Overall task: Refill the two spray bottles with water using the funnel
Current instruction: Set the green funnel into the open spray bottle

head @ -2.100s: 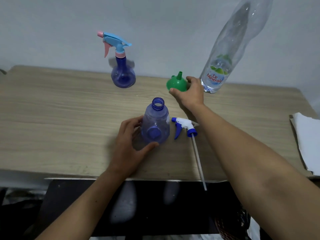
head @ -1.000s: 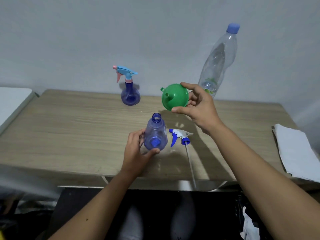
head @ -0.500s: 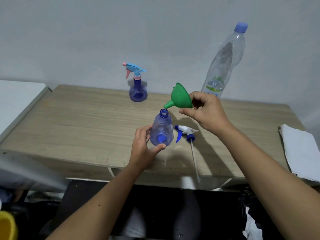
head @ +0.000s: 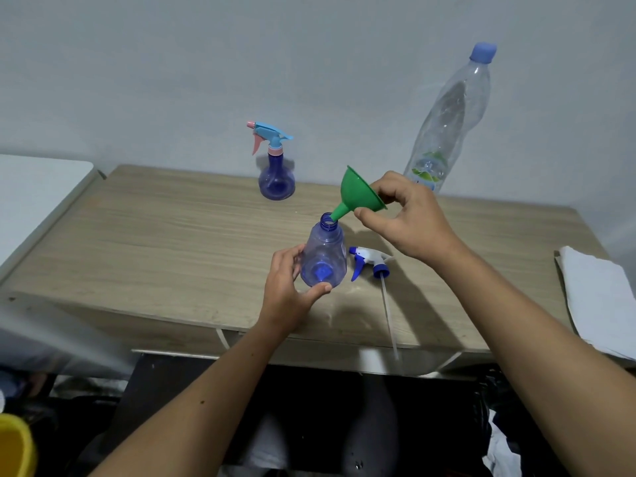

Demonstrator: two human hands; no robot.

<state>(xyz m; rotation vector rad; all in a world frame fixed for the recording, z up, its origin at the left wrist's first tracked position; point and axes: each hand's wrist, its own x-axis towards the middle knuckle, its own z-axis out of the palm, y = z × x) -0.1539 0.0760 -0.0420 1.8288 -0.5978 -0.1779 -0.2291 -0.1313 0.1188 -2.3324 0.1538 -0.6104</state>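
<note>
An open blue spray bottle [head: 323, 256] stands on the wooden table [head: 165, 242], and my left hand [head: 289, 290] grips its lower body. My right hand [head: 409, 218] pinches the rim of the green funnel [head: 358, 196], tilted with its spout tip at the bottle's mouth. The bottle's white and blue spray head [head: 370, 265] with its long tube lies on the table just right of it. A second blue spray bottle [head: 275, 173], with a light blue and pink head on, stands at the back. A tall clear water bottle [head: 444, 122] with a blue cap stands at the back right.
White paper or cloth [head: 599, 297] lies at the table's right edge. A white surface [head: 34, 191] adjoins the table on the left. A yellow object [head: 13, 445] shows at the bottom left corner, below the table.
My right hand lifted the funnel off the table, turned it spout down and brought its tip to the open bottle's mouth. My left hand kept holding the bottle.
</note>
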